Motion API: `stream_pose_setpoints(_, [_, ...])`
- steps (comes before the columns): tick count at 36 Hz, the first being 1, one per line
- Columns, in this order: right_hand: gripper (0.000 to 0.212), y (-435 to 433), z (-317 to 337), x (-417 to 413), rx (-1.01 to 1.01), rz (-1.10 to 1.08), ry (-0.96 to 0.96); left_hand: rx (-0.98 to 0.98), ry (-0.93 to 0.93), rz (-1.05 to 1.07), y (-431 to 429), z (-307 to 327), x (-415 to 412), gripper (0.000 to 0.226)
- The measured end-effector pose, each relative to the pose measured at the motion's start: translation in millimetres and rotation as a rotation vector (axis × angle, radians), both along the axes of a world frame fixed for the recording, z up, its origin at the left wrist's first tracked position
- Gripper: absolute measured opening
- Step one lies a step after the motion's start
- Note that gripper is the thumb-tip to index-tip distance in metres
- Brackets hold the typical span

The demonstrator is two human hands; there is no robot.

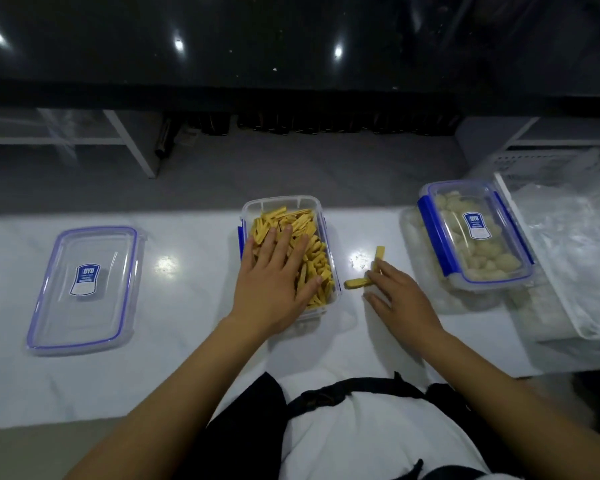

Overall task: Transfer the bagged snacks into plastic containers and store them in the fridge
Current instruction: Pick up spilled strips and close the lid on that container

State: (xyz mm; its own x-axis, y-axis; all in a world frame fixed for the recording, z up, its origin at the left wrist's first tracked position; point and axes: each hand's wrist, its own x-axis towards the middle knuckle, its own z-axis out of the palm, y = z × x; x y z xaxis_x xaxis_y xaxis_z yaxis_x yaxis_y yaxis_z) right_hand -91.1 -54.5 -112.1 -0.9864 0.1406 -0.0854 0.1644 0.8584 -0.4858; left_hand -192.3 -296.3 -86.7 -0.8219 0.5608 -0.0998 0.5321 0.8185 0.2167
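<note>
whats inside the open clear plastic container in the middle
Yellow stick-shaped snacks fill the clear plastic container; the left hand lies flat on them, hiding those beneath.

The white counter (194, 341) at the bottom of the frame looks smooth and shiny — lights glint on it. The box (281, 206) in the middle, the lid (84, 289) at left and the closed box (475, 230) at right are clear, glossy plastic — blue trim.
</note>
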Motion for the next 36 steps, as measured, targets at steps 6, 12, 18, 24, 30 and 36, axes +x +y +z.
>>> stream_pose_setpoints(6, [0.015, -5.6, 2.9, 4.7, 0.062, -0.009, 0.13, -0.007, -0.022, 0.003, -4.8, 0.2, 4.5, 0.073])
stream_pose_setpoints(12, [0.011, -4.1, 6.5, -7.7, 0.023, -0.075, 0.028, 0.032, -0.032, 0.02, -9.6, -0.4, 7.1, 0.067])
stream_pose_setpoints(18, [0.004, -6.7, 13.2, -28.1, 0.016, -0.207, -0.034, 0.326, -0.108, 0.072, -16.4, 3.0, 10.1, 0.067])
stream_pose_setpoints(24, [0.029, -10.7, 21.4, -36.0, -0.044, -0.255, -0.105, 0.654, -0.209, 0.383, -42.6, 9.1, 21.0, 0.066])
stream_pose_setpoints(30, [0.031, -26.0, 64.5, -37.3, -0.218, -0.19, 0.103, 0.648, -0.21, 0.584, -81.7, 1.5, 35.0, 0.064])
stream_pose_setpoints(36, [0.024, -80.7, 90.0, -36.7, -0.154, 0.227, 0.201, 0.522, -0.171, 0.684, -118.7, -14.0, 44.9, 0.069])
